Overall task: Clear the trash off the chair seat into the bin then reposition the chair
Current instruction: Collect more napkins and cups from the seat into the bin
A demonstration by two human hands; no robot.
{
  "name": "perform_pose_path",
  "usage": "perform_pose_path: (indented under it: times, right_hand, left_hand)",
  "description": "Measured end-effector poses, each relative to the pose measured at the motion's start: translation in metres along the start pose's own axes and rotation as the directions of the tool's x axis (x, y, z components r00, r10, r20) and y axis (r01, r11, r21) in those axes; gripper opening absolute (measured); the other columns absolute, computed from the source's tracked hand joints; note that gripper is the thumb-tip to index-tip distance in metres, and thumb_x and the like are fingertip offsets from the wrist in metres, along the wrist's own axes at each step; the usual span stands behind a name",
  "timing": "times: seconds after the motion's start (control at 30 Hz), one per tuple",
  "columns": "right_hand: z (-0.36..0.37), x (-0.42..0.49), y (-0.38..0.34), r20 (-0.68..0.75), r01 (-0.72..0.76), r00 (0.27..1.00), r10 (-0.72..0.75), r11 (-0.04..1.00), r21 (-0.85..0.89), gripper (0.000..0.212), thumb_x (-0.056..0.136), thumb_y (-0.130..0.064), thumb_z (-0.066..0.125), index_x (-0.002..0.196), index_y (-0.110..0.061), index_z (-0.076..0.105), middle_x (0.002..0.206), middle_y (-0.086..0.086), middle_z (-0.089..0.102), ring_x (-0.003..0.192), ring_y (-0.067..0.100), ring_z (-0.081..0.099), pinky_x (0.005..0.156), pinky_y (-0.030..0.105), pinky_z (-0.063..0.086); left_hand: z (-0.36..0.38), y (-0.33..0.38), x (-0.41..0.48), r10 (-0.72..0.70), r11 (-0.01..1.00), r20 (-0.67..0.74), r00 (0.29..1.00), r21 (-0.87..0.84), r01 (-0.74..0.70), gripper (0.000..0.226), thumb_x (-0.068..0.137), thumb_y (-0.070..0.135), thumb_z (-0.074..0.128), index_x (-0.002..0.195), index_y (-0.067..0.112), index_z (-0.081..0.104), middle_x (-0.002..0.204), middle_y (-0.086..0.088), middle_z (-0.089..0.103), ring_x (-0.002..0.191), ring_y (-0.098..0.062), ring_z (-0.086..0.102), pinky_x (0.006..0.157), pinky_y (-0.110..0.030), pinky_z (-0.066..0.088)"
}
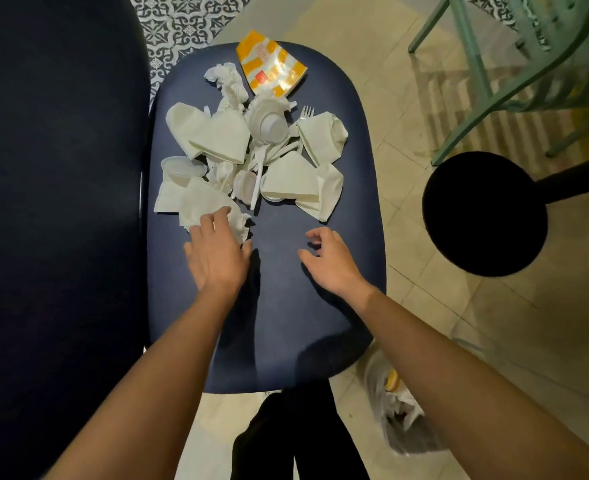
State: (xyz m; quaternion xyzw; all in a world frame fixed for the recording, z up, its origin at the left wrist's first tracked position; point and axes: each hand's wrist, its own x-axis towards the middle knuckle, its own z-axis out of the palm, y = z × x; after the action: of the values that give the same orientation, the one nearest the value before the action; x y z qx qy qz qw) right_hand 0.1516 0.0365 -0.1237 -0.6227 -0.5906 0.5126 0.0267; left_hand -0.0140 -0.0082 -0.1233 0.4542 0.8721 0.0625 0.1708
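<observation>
A dark blue chair seat (286, 306) fills the middle of the view. Its far half carries a heap of trash: crumpled white napkins (213, 133), small clear plastic cups and lids (269, 123), a white plastic fork (306, 114) and an orange-and-white wrapper (269, 65). My left hand (217, 251) lies on the nearest crumpled napkin (203, 202), fingers spread over its near edge. My right hand (327, 258) hovers over bare seat just right of it, fingers loosely curled and holding nothing.
The chair's dark backrest (57, 202) fills the left side. A clear plastic bag (397, 410) with trash inside lies on the tiled floor by the seat's near right corner. A black round table base (483, 213) and green chair legs (476, 64) stand to the right.
</observation>
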Motion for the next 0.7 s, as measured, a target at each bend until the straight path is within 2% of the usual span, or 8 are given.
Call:
perform_pose_path:
  times: [0.1,0.23,0.33,0.43,0.5,0.57,0.7]
  right_hand:
    - [-0.006,0.013,-0.005,0.013,0.02,1.0,-0.02,1.0,-0.001,0.04,0.093,-0.023,0.054,0.131,-0.017,0.044,0.135,0.001,0.043,0.121,0.013,0.047,0.097,0.024,0.04]
    - [-0.007,0.025,-0.006,0.042,0.027,0.999,-0.026,1.0,-0.005,0.038,0.093,-0.022,0.054,0.129,-0.015,0.045,0.133,0.001,0.044,0.119,0.013,0.048,0.096,0.022,0.038]
    - [-0.003,0.032,-0.01,0.075,0.034,0.997,-0.032,0.999,-0.023,0.037,0.093,-0.022,0.054,0.128,-0.014,0.046,0.133,0.003,0.044,0.12,0.015,0.048,0.1,0.025,0.038]
    - [0.002,0.039,-0.017,0.084,0.045,0.996,-0.042,0.998,-0.034,0.037,0.093,-0.022,0.054,0.128,-0.013,0.046,0.132,0.004,0.044,0.121,0.015,0.048,0.1,0.024,0.037]
    - [0.005,0.042,-0.022,0.091,0.048,0.995,-0.044,0.998,-0.043,0.037,0.092,-0.022,0.054,0.128,-0.012,0.046,0.132,0.004,0.045,0.12,0.015,0.048,0.099,0.022,0.036]
    - [0.01,0.044,-0.025,0.101,0.046,0.994,-0.041,0.998,-0.053,0.038,0.092,-0.022,0.054,0.128,-0.013,0.046,0.131,0.005,0.046,0.118,0.015,0.049,0.095,0.02,0.035]
    - [0.02,0.047,-0.037,0.119,0.063,0.991,-0.057,0.997,-0.051,0.038,0.092,-0.021,0.054,0.128,-0.012,0.047,0.13,0.006,0.048,0.111,0.015,0.051,0.089,0.018,0.034]
  left_hand:
    - [0.004,0.006,0.011,0.016,0.995,0.012,1.0,0.094,-0.017,0.057,0.086,0.041,0.059,0.137,0.026,0.037,0.135,-0.005,0.045,0.12,-0.029,0.039,0.093,-0.042,0.032]
    - [0.014,0.006,0.014,-0.082,0.987,0.058,0.995,0.14,0.073,0.043,0.088,0.049,0.052,0.125,0.027,0.049,0.125,-0.008,0.049,0.119,-0.029,0.037,0.098,-0.048,0.026]
    - [0.018,-0.001,0.016,-0.129,0.99,0.098,0.987,0.069,0.123,0.035,0.091,0.045,0.05,0.118,0.022,0.051,0.121,-0.009,0.049,0.117,-0.03,0.038,0.099,-0.049,0.027]
    - [0.018,-0.006,0.018,-0.094,0.993,0.124,0.988,-0.06,0.102,0.037,0.089,0.04,0.056,0.113,0.014,0.048,0.118,-0.011,0.047,0.112,-0.03,0.04,0.088,-0.042,0.038]
    - [0.017,-0.005,0.017,-0.078,0.99,0.145,0.986,-0.105,0.094,0.038,0.087,0.037,0.059,0.111,0.011,0.046,0.116,-0.011,0.045,0.109,-0.029,0.041,0.079,-0.038,0.04]
    - [0.017,-0.006,0.013,-0.064,0.988,0.172,0.983,-0.129,0.087,0.038,0.086,0.031,0.061,0.113,0.011,0.044,0.116,-0.01,0.042,0.107,-0.029,0.043,0.073,-0.035,0.037]
    - [0.015,-0.014,0.009,0.01,0.979,0.219,0.976,-0.199,0.035,0.04,0.087,0.016,0.056,0.125,0.015,0.043,0.117,-0.011,0.038,0.102,-0.03,0.047,0.076,-0.036,0.042]
